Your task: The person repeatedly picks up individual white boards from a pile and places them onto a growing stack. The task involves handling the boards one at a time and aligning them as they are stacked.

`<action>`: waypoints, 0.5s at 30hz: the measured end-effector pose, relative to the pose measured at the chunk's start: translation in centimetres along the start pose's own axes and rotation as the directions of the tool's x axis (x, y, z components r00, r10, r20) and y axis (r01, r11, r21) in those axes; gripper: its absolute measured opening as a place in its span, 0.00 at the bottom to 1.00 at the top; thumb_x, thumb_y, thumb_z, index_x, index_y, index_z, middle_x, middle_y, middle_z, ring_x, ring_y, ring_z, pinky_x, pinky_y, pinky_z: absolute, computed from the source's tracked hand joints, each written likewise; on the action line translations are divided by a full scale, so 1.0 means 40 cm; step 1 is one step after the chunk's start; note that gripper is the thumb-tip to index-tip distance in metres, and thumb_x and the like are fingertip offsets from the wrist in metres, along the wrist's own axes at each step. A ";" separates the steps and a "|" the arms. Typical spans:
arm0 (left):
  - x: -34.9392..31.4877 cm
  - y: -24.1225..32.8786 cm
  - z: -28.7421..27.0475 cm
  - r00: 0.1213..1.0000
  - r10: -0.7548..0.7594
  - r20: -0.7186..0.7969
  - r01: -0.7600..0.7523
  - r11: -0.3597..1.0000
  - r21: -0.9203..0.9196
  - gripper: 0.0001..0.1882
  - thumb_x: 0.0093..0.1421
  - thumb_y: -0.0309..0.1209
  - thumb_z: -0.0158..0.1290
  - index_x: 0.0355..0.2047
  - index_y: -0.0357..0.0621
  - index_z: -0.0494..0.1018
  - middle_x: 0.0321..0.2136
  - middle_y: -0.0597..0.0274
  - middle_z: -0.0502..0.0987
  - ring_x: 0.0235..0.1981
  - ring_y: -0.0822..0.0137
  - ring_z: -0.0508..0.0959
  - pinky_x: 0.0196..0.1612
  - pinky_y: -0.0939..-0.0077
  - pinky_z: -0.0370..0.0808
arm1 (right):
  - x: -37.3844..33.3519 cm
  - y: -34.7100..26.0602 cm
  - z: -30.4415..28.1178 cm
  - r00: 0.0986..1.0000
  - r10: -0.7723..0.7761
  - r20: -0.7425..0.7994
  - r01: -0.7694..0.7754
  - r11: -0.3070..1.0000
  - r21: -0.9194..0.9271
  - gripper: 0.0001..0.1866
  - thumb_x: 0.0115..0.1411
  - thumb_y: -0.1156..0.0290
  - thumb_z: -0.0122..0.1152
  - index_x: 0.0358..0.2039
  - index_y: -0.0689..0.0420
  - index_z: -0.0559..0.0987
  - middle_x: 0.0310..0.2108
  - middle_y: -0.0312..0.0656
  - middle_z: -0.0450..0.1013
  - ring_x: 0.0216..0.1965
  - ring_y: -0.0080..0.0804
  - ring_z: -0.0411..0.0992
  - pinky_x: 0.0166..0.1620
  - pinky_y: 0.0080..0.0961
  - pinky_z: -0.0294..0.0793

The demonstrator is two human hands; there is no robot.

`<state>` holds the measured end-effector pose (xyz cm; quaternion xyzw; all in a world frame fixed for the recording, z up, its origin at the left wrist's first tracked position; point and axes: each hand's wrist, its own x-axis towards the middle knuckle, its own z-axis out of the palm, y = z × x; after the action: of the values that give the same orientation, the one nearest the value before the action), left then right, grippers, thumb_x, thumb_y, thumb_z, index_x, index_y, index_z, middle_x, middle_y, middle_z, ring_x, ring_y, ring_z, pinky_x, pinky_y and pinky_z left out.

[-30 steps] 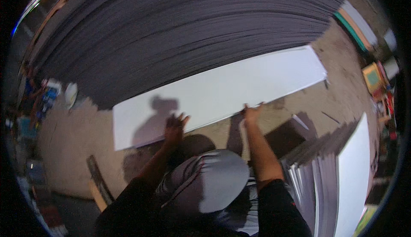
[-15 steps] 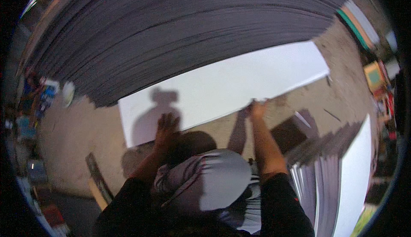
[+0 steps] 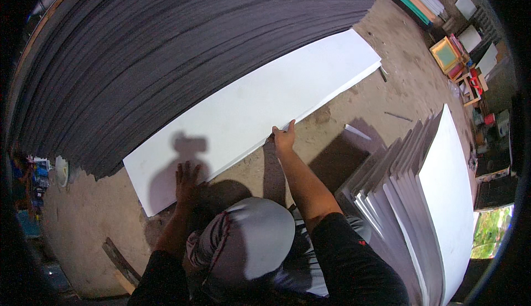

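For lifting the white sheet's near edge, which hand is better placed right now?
Probably the right hand: it is at the near edge of the white sheet, around mid-length. The left hand looks spread palm-down near the sheet's left end.

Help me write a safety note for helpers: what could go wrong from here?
The bare right hand is at the near edge of the white sheet; that thin edge might nick its fingers.
The fanned sheets stand close beside the right sleeve; a backward elbow could knock them loose.
The white sheet's far side runs along the dark stack, so a push that way might scuff it.
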<state>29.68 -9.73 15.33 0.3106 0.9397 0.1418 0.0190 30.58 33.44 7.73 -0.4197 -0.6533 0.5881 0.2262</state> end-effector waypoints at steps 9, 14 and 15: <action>0.001 0.011 -0.033 1.000 0.022 -0.023 -0.022 1.000 -0.009 0.44 0.55 0.50 0.68 0.71 0.59 0.65 0.75 0.42 0.56 0.76 0.33 0.49 0.76 0.41 0.52 | -0.109 -0.264 -0.080 0.947 0.167 0.273 -0.233 0.945 0.230 0.64 0.58 0.75 0.73 0.78 0.59 0.32 0.39 0.50 0.79 0.28 0.34 0.78 0.25 0.34 0.80; -0.003 -0.012 -0.022 0.999 0.020 -0.039 -0.021 1.000 -0.012 0.44 0.55 0.49 0.68 0.71 0.60 0.66 0.75 0.42 0.56 0.76 0.34 0.50 0.76 0.42 0.53 | -0.102 -0.260 -0.082 0.935 0.198 0.294 -0.279 0.923 0.266 0.64 0.59 0.72 0.74 0.78 0.58 0.31 0.34 0.48 0.79 0.23 0.33 0.76 0.20 0.34 0.75; -0.001 -0.020 -0.017 0.999 0.029 -0.024 -0.029 1.000 0.007 0.44 0.55 0.49 0.68 0.71 0.60 0.66 0.75 0.42 0.56 0.76 0.34 0.50 0.76 0.42 0.53 | -0.094 -0.257 -0.086 0.926 0.221 0.306 -0.302 0.919 0.251 0.64 0.60 0.72 0.74 0.78 0.57 0.31 0.33 0.47 0.78 0.22 0.33 0.75 0.19 0.34 0.74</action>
<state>29.16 -10.55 15.77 0.3224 0.9358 0.1426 0.0044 32.45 32.82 19.04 -0.3810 -0.5207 0.7556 0.1130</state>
